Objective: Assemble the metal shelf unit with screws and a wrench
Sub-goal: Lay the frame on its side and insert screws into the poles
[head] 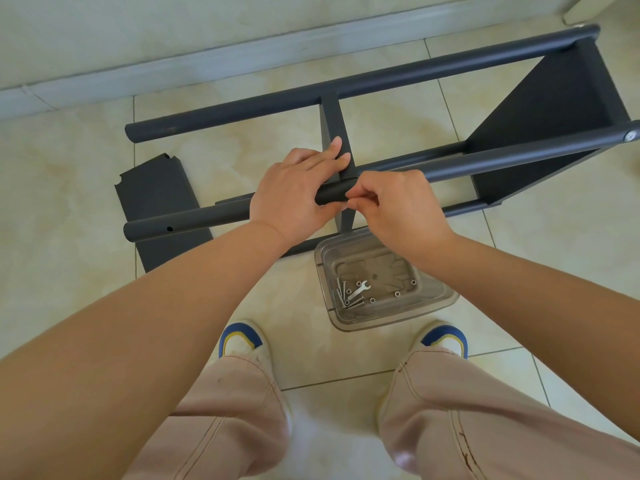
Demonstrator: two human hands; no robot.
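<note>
Loose shelf panel (157, 199): it lay flat on the floor tiles, left of the near post's free end and partly under it, set aside where I judged I could reach it for a later tier.

Near post (194, 220): my landmark, a dark round tube running left to right across the shelf unit, which lay on its side; an empty bolt hole showed close to its left end.

Left hand (294, 192): I had it draped over the near post, palm on the tube, fingers stretched flat onto the middle shelf panel (334, 112) just beyond, pressing the two together so the holes would stay lined up.

Right hand (391, 206): right against the post beside my left, fingertips pinched together at the joint; I seemed to be starting a screw, though whatever I pinched was too small to see.

Clear tray (446, 301): on the floor just nearer me than the post, below my right hand, keeping the spare screws (343, 294), nuts and small wrench (360, 289) within reach.

End shelf panel (543, 109): far right of the post, already joined to both posts.
</note>
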